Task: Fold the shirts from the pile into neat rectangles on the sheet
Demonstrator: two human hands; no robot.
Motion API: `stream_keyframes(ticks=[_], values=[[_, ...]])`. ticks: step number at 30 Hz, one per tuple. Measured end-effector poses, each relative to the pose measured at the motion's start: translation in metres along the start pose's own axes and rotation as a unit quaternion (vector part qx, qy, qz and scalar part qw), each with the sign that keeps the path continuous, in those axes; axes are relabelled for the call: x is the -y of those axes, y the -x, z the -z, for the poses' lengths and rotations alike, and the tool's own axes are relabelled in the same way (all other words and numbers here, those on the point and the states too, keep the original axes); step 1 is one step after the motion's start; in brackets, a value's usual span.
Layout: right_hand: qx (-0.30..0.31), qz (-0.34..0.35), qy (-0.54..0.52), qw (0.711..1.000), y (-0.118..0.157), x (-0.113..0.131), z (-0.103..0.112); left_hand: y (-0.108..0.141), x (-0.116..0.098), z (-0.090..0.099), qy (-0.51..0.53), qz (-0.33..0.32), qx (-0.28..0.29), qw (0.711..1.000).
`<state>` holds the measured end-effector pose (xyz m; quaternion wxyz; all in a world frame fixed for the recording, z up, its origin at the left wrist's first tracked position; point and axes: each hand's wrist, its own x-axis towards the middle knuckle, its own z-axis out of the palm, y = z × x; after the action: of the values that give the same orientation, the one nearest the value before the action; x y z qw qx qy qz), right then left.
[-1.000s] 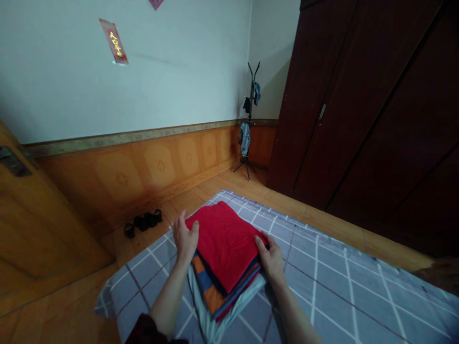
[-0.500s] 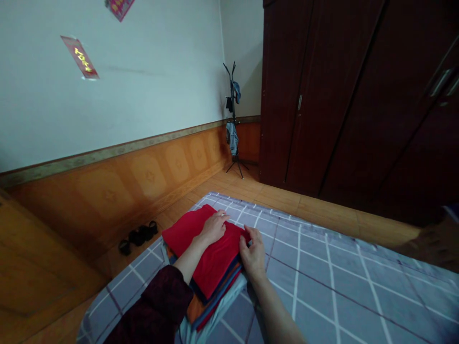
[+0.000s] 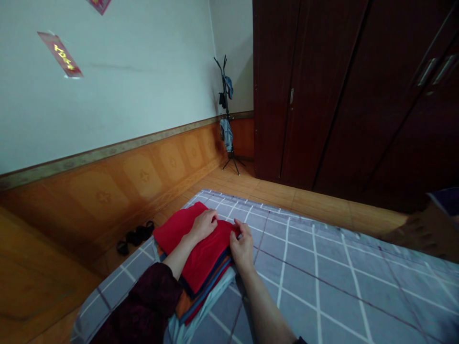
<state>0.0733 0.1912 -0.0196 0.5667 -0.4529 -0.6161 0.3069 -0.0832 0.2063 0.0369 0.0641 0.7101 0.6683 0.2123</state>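
A folded red garment [image 3: 204,253] lies on top of a stack of folded clothes [image 3: 193,303] with orange, blue, dark red and pale layers. My left hand [image 3: 203,225] rests palm down on the red cloth, its fingers slightly bent and gripping nothing that I can see. Against the right edge of the red garment is my right hand [image 3: 243,244], thumb and fingers apart around the cloth's corner. Its fingertips are partly hidden, and no firm grip shows. The stack sits on a bed with a grey checked sheet [image 3: 304,267].
Dark shoes [image 3: 136,235] stand on the floor left of the bed. A coat rack [image 3: 226,105] with hanging items is in the far corner, beside a dark wooden wardrobe [image 3: 315,95]. A cardboard box [image 3: 435,229] sits at the right edge.
The view has turned slightly right, so everything sits further left. Both hands stay at the red garment; my left hand's fingers look a little more bent.
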Motion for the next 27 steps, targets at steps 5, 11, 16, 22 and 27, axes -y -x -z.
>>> stream_keyframes(ticks=[5,11,16,22,27], values=[[0.003,0.020,-0.007,1.000,0.000,0.005,0.002,0.015,-0.012,0.017,0.014,-0.015,-0.056,0.998],[0.021,0.059,-0.004,0.998,0.001,0.014,0.004,0.040,-0.024,0.042,0.004,-0.028,-0.073,0.997],[-0.005,0.100,0.000,0.995,0.004,0.025,0.005,0.057,-0.028,0.053,-0.030,-0.075,-0.019,0.997],[0.023,0.142,0.029,0.989,0.009,0.031,0.004,0.065,-0.020,0.055,-0.073,-0.098,0.014,0.992],[0.046,0.156,0.073,0.984,0.008,0.032,0.006,0.065,-0.020,0.049,-0.083,-0.110,0.050,0.989]])
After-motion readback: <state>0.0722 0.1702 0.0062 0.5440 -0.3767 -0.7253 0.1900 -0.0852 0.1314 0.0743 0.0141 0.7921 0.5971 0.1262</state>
